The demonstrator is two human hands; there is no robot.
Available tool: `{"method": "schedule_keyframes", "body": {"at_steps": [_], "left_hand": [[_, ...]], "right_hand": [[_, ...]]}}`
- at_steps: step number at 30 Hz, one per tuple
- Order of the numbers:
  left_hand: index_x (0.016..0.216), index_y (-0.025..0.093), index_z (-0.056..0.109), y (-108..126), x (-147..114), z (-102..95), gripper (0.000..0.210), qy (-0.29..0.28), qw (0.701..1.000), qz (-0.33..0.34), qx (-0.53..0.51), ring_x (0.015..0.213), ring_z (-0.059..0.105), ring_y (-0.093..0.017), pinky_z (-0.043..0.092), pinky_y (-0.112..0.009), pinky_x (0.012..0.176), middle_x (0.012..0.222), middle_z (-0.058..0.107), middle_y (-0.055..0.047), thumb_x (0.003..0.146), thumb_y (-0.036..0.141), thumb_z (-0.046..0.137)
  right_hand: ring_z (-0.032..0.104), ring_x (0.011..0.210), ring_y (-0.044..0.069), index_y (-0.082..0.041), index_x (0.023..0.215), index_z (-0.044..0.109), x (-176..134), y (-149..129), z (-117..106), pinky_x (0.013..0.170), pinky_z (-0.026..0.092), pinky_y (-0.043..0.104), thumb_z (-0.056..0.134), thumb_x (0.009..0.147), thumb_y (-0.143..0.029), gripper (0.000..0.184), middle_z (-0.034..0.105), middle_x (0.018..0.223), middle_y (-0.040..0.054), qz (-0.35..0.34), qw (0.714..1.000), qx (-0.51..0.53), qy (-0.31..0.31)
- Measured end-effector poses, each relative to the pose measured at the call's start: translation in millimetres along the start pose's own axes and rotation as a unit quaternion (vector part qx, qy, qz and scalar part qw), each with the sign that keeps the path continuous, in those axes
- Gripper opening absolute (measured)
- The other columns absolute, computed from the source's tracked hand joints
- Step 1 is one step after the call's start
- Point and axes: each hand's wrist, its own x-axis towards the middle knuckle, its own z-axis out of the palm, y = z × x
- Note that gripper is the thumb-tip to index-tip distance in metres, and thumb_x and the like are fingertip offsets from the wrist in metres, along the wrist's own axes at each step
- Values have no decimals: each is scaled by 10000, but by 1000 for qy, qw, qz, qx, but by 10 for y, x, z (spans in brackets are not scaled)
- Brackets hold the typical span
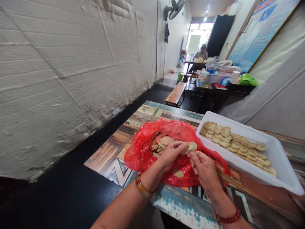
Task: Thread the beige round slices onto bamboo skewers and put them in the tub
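My left hand [173,153] pinches a few pale, flat oval slices [191,146] that look like potato, above an open red plastic bag [135,149]. Inside the bag lies a heap of similar slices [160,143]. Close beside the held slices, my right hand [202,165] is closed with its fingertips pinched together. A thin bamboo skewer [210,205] runs back from under it toward my body; its tip is hidden. To the right, a white plastic tray [240,125] contains rows of skewered slices [222,133].
Loose bamboo skewers [252,190] lie on the patterned table [114,152] in front of the tray. A white brick-patterned wall [71,63] runs along the left. Farther back are a wooden bench [176,93], a cluttered table [221,90] and a seated person [202,54].
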Motion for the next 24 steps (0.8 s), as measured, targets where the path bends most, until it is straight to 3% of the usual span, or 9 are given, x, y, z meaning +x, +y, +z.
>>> {"method": "schedule_keyframes", "body": {"at_steps": [4, 10, 18, 24], "left_hand": [[760, 110, 675, 2, -7, -6, 325, -9, 999, -22, -24, 628, 499, -97, 371, -218, 630, 686, 596, -18, 626, 394, 760], [805, 128, 679, 61, 21, -61, 333, 81, 995, -17, -58, 567, 496, -76, 362, -200, 559, 670, 606, -8, 623, 394, 759], [954, 157, 678, 140, 15, -52, 366, 42, 982, -34, -180, 721, 647, -163, 477, -266, 678, 878, 690, -74, 707, 427, 691], [947, 131, 671, 100, 17, -49, 419, 56, 980, -31, -190, 729, 667, -171, 485, -262, 698, 868, 704, -78, 587, 302, 801]], "right_hand": [[400, 382, 63, -184, 739, 574, -7, -13, -9, 386, 299, 191, 560, 835, -493, 324, 488, 538, -62, -24, 998, -57, -22], [482, 439, 92, -181, 821, 632, -44, -26, -25, 452, 374, 209, 522, 869, -433, 279, 512, 556, -46, -95, 971, -218, -17], [403, 381, 76, -181, 891, 601, -88, -9, 12, 387, 325, 191, 517, 869, -453, 286, 484, 506, -68, -44, 988, -146, -14], [397, 371, 90, -181, 939, 604, -106, 22, 49, 388, 314, 206, 514, 858, -489, 331, 481, 483, -68, -29, 984, -174, -17]]}}
